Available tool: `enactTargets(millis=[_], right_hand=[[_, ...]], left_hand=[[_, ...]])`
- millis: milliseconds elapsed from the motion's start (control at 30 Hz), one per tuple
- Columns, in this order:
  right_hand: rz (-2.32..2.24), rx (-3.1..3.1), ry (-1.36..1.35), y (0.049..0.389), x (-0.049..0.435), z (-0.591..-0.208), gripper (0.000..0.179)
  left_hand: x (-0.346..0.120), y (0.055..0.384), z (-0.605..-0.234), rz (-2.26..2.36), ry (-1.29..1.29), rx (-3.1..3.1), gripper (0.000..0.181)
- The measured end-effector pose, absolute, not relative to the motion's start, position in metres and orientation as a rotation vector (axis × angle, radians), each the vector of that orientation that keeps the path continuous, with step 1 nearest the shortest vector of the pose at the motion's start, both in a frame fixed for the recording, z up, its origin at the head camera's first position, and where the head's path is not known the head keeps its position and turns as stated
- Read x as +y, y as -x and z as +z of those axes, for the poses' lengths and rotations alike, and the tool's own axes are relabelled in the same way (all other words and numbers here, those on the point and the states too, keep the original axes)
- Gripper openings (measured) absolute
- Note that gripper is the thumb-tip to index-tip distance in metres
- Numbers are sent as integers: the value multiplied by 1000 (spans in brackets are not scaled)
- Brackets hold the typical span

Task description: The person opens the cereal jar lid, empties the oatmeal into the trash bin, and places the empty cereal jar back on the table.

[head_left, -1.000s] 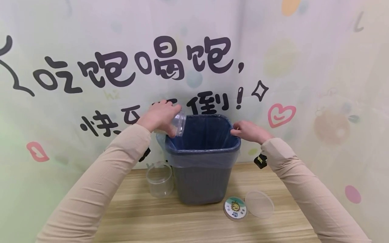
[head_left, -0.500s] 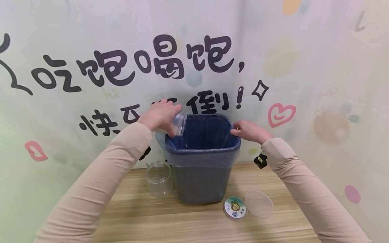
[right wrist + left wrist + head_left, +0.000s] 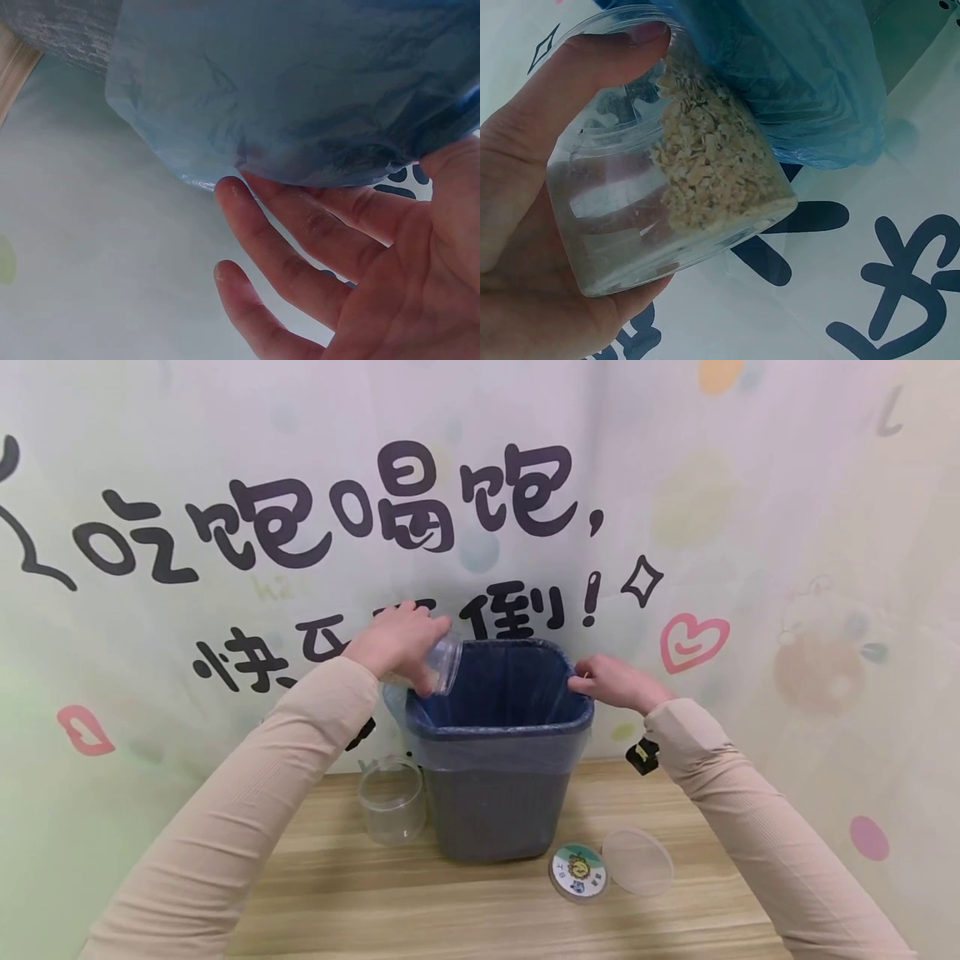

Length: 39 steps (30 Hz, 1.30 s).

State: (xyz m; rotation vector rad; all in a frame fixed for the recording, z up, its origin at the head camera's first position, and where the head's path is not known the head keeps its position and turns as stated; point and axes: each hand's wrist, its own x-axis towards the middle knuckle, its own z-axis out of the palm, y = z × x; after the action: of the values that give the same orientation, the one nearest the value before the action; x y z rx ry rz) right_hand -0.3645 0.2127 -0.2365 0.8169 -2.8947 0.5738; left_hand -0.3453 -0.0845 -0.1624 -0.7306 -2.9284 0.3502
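Observation:
My left hand [image 3: 401, 643] grips a clear plastic jar [image 3: 615, 217], fingers and thumb wrapped round its side. The jar is tipped with its mouth over the left rim of a dark bin [image 3: 498, 810]. Oat flakes [image 3: 712, 157] lie banked along one side inside it. A blue bag [image 3: 810, 82] lines the bin and folds down over the rim. On the opposite side, my right hand [image 3: 618, 681] holds the bin's lined rim between thumb and fingers. Several of its fingers [image 3: 277, 247] spread below the bag's edge in the right wrist view. The bin's bottom is hidden.
Another clear jar [image 3: 392, 810] stands uncovered on the wooden table [image 3: 420, 918], left of the bin. At the bin's front right lie a round lid with a printed label [image 3: 578, 870] and a translucent lid [image 3: 639, 862]. A printed wall hanging [image 3: 750, 527] rises behind.
The head view shifts slightly. My left hand inches rightward with the jar, still tipped over the rim; my right hand keeps its hold on the bin.

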Motion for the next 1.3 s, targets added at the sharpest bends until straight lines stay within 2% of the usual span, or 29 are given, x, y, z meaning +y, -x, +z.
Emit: enactTargets(millis=[1300], right_hand=[[589,-2866,-840,363,212,-236,22]], left_hand=[[-80,341,-162,400,707,-2919,78]])
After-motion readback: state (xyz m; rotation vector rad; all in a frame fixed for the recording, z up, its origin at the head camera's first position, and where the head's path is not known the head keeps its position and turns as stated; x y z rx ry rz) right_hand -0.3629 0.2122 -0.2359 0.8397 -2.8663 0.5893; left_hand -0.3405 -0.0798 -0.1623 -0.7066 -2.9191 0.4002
